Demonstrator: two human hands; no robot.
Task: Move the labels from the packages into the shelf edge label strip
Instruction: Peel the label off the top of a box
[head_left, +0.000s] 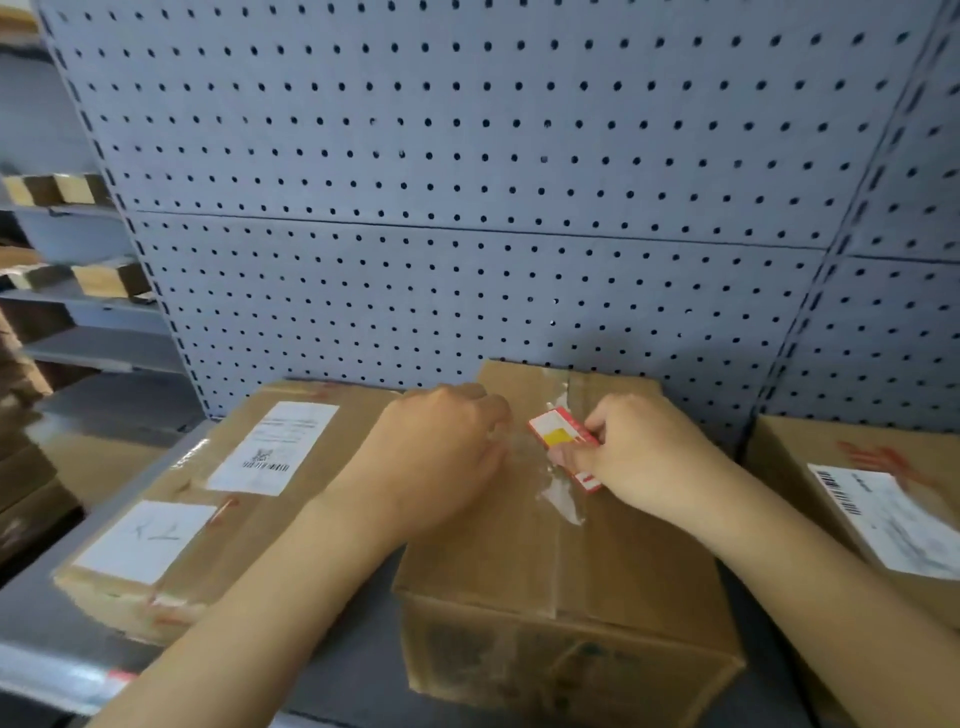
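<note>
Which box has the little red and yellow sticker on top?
The middle box, under both hands. The red and yellow label sits on its taped seam; the left box and right box carry white labels.

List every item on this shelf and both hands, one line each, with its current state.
Middle box: taped shut, clear tape wrinkled.
Red and yellow label: on the middle box's top, pinched by right hand.
Right hand: grip closed on the label.
Left hand: pressing on the box top.
Left box: closed, two white stickers on top.
Right box: closed, shipping sticker on top.
</note>
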